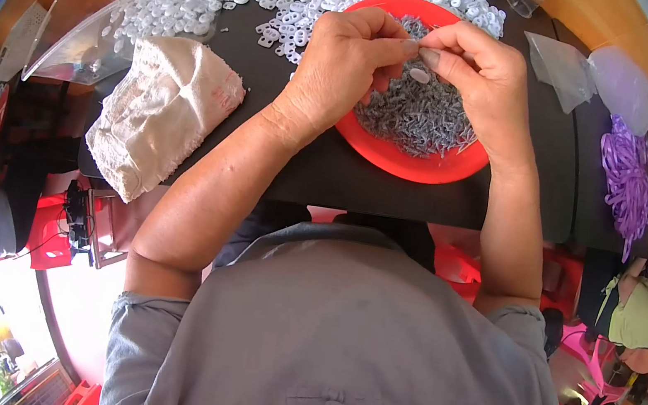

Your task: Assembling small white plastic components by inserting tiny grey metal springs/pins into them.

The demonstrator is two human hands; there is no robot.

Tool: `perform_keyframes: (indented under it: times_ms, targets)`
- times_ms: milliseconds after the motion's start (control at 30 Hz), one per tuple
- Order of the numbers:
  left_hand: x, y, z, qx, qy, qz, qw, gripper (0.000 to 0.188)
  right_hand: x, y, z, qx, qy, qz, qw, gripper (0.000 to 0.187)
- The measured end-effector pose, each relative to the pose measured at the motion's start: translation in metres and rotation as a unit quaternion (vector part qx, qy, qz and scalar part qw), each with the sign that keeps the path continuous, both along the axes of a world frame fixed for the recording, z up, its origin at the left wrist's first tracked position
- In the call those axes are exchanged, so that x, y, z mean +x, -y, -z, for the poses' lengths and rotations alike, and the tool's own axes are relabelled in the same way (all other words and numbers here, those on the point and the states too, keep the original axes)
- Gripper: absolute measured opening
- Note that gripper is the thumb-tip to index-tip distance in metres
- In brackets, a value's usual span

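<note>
We're pinching, left hand (363, 53) and right hand (474, 70) close together over the red basin (413, 168) of grey pieces (423, 125), white oval (419, 75) just beneath, cream cloth (162, 107) to our left on the surface (391, 200)!

No legible text; faint red marking (227, 94) on cream cloth (161, 107), unreadable

Two bare grips: one left grip (350, 55), one right grip (492, 78). On the dark bench (319, 178), one red basin (409, 167) at one o'clock, holding one pale oval piece (419, 75) and grey slivers (419, 125) too many to count. One cream cloth (164, 107) at ten o'clock. Two clear plastic bags (622, 86) at two. One purple ribbon bundle (625, 176) near three. White plastic pieces (312, 0), countless, from ten to one.
</note>
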State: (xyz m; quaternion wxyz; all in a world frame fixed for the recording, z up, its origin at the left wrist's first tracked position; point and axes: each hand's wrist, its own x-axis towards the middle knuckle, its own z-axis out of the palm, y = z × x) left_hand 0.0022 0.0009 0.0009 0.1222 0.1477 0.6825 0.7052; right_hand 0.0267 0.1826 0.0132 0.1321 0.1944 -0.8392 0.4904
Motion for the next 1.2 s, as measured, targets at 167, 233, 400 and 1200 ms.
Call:
perform_keyframes:
  times_ms: [167,233,400,1200]
  targets:
    - [-0.002,0.001,0.001,-0.028,0.011,0.018,0.999,0.015,-0.001,0.0,0.004,-0.007,0.009,0.022,1.0,0.003]
    - [-0.002,0.001,0.001,-0.031,0.029,0.02,0.999,0.013,0.002,0.003,0.002,0.008,-0.005,0.022,1.0,0.002]
    - [0.003,-0.002,0.006,0.021,0.025,-0.007,0.999,0.01,0.006,0.015,0.008,0.008,-0.014,0.038,0.999,0.003]
    - [-0.002,-0.013,0.021,0.047,-0.08,-0.142,0.985,0.008,-0.166,0.083,-0.004,0.425,-0.047,-0.006,0.904,0.031]
